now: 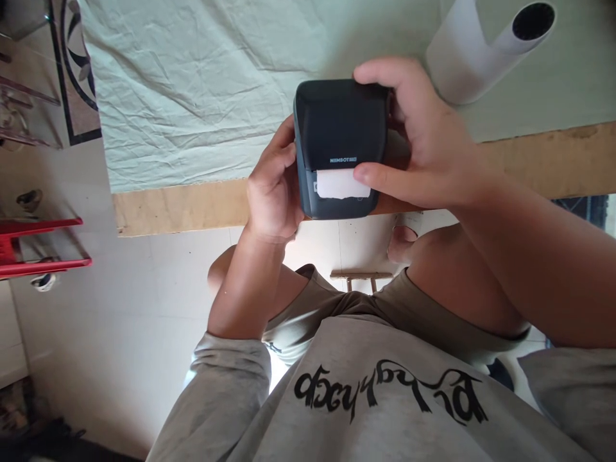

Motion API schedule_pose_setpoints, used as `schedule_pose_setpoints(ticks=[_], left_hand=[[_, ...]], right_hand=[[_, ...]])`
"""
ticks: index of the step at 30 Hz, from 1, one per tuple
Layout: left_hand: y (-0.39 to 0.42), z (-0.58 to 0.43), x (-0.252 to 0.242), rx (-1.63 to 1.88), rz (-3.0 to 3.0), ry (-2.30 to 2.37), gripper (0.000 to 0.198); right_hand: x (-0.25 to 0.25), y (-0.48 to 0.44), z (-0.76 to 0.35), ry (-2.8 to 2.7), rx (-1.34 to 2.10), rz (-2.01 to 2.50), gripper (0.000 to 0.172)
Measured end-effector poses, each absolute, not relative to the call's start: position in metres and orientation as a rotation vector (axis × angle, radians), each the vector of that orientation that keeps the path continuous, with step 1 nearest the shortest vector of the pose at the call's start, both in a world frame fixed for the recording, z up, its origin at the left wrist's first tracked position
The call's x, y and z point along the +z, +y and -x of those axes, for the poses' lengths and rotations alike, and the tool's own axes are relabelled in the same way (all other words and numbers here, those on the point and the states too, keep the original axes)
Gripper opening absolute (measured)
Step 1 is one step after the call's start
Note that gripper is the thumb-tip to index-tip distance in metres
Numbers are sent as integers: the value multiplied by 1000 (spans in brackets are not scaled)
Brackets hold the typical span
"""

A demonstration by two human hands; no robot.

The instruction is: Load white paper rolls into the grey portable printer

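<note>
A black label printer (342, 125) marked NIIMBOT is held above the table's front edge, lid closed. From its slot hangs a short strip of white label paper (337, 185) with a ragged lower edge. My left hand (274, 186) is wrapped round the printer's left side, most of its fingers hidden beneath. On the other side my right hand (428, 135) grips the printer, its thumb touching the right end of the paper strip and a finger on the top right corner.
A roll of white paper (462, 64), partly unrolled, stands at the back right on the pale green cloth (202, 83). The table's bare wooden edge (192, 208) runs in front of me. A red plastic stool or chair (43, 247) is on the floor at left.
</note>
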State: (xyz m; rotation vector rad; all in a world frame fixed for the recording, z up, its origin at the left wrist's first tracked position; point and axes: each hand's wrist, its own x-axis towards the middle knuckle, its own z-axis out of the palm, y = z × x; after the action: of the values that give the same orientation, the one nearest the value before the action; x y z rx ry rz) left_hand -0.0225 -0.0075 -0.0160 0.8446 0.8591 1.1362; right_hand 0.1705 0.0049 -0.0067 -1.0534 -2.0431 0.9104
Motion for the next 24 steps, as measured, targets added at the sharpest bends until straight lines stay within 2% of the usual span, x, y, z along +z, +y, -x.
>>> schedule_pose_setpoints(ticks=[3,6,8,12,16,24], left_hand=[[-12,18,-6,1155,-750,891,20],[-16,13,1,1153,-721,849,24],[-18,12,2,1122,-750,846,25],[-18,13,0,1091,-801,872,19],[-20,14,0,1093,-840,917,19],[-19,18,-2,1027,-1003,968,22]], right_hand=[[-2,6,-172,-2077,875,1086,67],[7,5,-174,-2055,631,1125,64],[14,3,-174,-1957,474,1203,56],[28,-1,-172,-1722,454,1469,46],[35,1,-167,-2002,306,1423,37],[32,1,-151,-2289,461,1817,32]])
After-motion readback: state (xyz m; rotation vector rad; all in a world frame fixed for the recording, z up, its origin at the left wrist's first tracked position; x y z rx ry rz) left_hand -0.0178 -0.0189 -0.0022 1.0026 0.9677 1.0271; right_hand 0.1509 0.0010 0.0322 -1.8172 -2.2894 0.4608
